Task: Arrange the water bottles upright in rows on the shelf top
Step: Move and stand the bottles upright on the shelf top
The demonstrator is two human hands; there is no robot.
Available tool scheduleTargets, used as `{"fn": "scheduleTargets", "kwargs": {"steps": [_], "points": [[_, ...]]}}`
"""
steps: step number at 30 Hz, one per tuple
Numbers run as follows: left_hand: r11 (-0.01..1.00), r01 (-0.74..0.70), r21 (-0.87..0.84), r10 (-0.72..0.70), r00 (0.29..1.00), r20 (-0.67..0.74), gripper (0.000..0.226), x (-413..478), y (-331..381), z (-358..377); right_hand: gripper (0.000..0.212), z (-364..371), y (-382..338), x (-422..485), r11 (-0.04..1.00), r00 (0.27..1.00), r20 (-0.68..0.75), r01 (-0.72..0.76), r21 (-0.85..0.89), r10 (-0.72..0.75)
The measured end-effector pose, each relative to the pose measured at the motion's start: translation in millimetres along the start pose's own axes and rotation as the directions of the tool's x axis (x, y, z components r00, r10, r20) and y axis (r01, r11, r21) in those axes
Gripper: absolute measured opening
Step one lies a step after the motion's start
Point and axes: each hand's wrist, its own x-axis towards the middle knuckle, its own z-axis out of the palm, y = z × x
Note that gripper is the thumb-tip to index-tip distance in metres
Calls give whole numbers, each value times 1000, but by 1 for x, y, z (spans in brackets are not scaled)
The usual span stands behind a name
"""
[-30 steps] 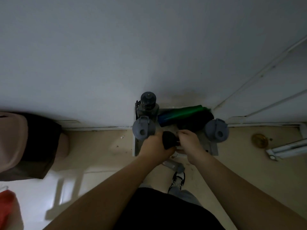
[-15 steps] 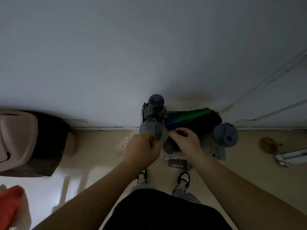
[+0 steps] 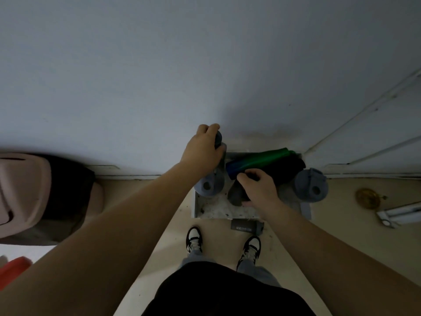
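Observation:
A small white shelf top [image 3: 214,209] stands against the wall below me. My left hand [image 3: 201,151] grips the cap of the tall grey bottle [image 3: 219,139] at the back left corner. In front of it stands a grey-lidded bottle [image 3: 209,185]. My right hand [image 3: 258,188] is closed on a dark bottle [image 3: 235,195] standing near the middle. A blue-green bottle [image 3: 257,160] lies on its side at the back beside a black bottle [image 3: 287,169]. Another grey-lidded bottle [image 3: 311,188] stands upright at the right edge.
A pink and dark bin [image 3: 43,197] stands left on the floor. A dark flat item [image 3: 247,225] lies under the shelf's front edge, near my shoes [image 3: 194,239]. A brass round object [image 3: 368,198] and a white rail [image 3: 401,215] lie at right. A door [image 3: 376,133] is on the right.
My left hand has moved from the front left grey lid up to the tall bottle at the back. My right hand stays on the dark bottle, which stands on the shelf.

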Motion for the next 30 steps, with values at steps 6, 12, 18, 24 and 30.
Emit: {"fn": "scheduleTargets", "kwargs": {"steps": [6, 12, 18, 24, 30], "points": [[998, 52, 31, -51, 997, -54, 59, -4, 5, 3, 41, 0, 0, 3, 996, 995, -60, 73, -45, -75], [999, 29, 45, -25, 996, -83, 60, -5, 7, 6, 48, -7, -11, 7, 999, 999, -31, 35, -36, -36], [997, -1, 74, 3, 1000, -31, 65, -3, 2, 0, 49, -10, -18, 5, 1000, 1000, -26, -10, -16, 9], [990, -28, 138, 19, 998, 63, 76, -5, 7, -5, 59, -22, -20, -5, 985, 987, -77, 136, -102, -145], [959, -256, 120, 265, 962, -60, 61, -19, 39, -13, 31, -43, -13, -30, 942, 935, -180, 271, -197, -306]]}}
